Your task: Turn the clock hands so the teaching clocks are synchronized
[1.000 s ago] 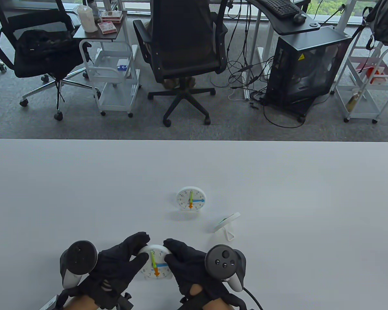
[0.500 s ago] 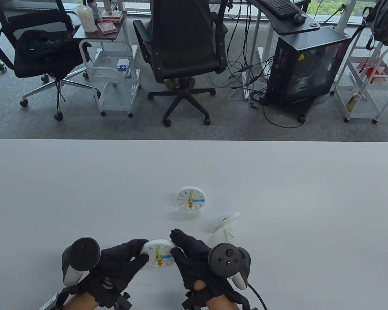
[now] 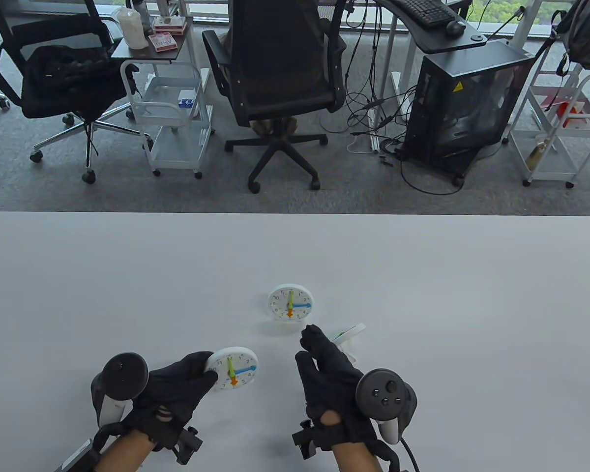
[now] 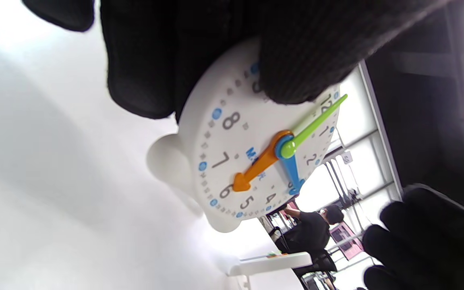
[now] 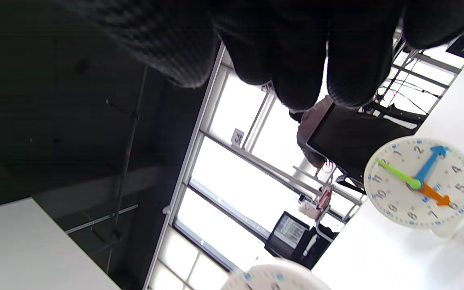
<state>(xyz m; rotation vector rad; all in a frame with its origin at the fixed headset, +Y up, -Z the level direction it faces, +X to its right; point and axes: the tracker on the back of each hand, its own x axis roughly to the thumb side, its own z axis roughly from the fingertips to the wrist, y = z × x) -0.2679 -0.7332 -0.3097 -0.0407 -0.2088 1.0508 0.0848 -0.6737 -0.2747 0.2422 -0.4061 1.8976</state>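
Three white teaching clocks with green, blue and orange hands are on the table. My left hand (image 3: 210,366) grips the near clock (image 3: 233,368) by its left rim; in the left wrist view my fingers (image 4: 296,60) pinch the clock (image 4: 256,161) near the 10. Its green hand points near 12, blue near 3, orange near 6. The far clock (image 3: 290,302) stands upright with the same setting and shows in the right wrist view (image 5: 421,183). My right hand (image 3: 309,349) is open and holds nothing, beside a third clock (image 3: 349,334) turned edge-on.
The white table (image 3: 423,275) reaches far to both sides and to its back edge. Office chairs, carts and a computer case stand on the floor beyond it.
My right hand let go of the near clock and moved up and right toward the edge-on clock. My left hand carried the near clock a little forward and keeps hold of it.
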